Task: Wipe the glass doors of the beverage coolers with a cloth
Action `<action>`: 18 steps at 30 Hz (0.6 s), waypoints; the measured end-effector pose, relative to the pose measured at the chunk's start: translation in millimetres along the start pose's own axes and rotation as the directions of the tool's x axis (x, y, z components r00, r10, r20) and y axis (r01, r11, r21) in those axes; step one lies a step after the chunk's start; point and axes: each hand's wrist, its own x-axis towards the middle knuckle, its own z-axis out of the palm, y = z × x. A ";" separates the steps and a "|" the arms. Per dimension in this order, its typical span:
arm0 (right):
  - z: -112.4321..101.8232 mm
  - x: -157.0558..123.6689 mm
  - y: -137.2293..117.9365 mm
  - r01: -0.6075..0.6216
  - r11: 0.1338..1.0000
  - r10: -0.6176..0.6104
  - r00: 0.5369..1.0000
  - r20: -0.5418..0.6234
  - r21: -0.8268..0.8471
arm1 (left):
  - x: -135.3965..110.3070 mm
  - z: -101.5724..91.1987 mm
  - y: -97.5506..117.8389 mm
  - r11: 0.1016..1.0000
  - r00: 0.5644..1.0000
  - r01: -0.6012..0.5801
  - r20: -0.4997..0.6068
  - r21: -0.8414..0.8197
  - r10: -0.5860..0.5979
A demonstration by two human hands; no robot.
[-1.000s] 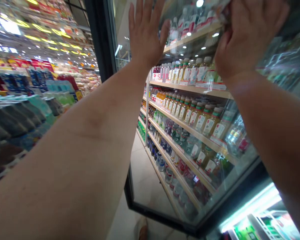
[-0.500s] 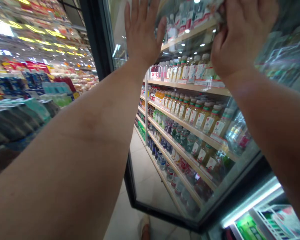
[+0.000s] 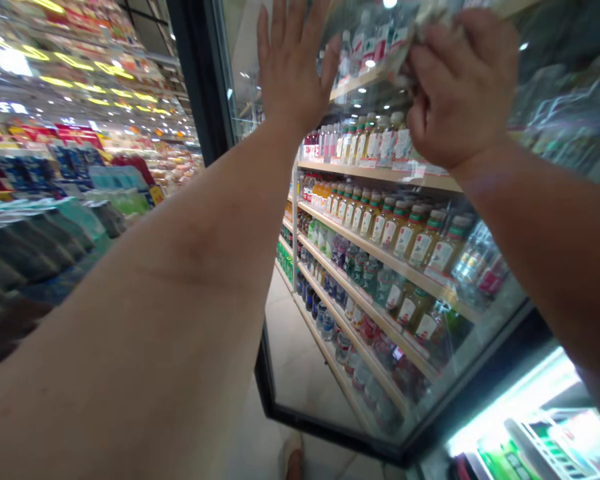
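We find the crumpled cloth (image 3: 405,63) gripped in the right hand (image 3: 467,87), up at the glass door (image 3: 303,380) (firm contact unconfirmed). The left hand (image 3: 296,73) is spread, fingers extended, nearer the door's dark frame (image 3: 200,80). We judge two risks: uneven pushing could swing the door; a loose grip could drop the cloth.

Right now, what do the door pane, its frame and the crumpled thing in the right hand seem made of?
Door pane: glossy, probably glass; shelves show in it. Frame: dark, straight edges; perhaps coated metal or plastic. Crumpled thing: dull, likely cloth by its soft folds, possibly paper.
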 end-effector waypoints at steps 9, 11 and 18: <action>-0.7 -2.6 -2.9 -0.332 0.943 0.328 0.940 -0.099 -0.023 | -1.1 -7.1 4.4 1.000 0.999 0.026 0.042 0.002 -0.026; -0.9 -4.0 -3.2 -0.207 0.978 0.205 0.976 -0.069 -0.014 | -0.6 -5.1 4.4 0.999 1.000 0.018 0.016 -0.029 -0.018; 2.4 -4.9 -1.8 -0.140 0.990 0.140 0.989 -0.047 0.000 | -2.9 -0.2 3.7 1.000 0.999 0.000 -0.050 0.010 0.000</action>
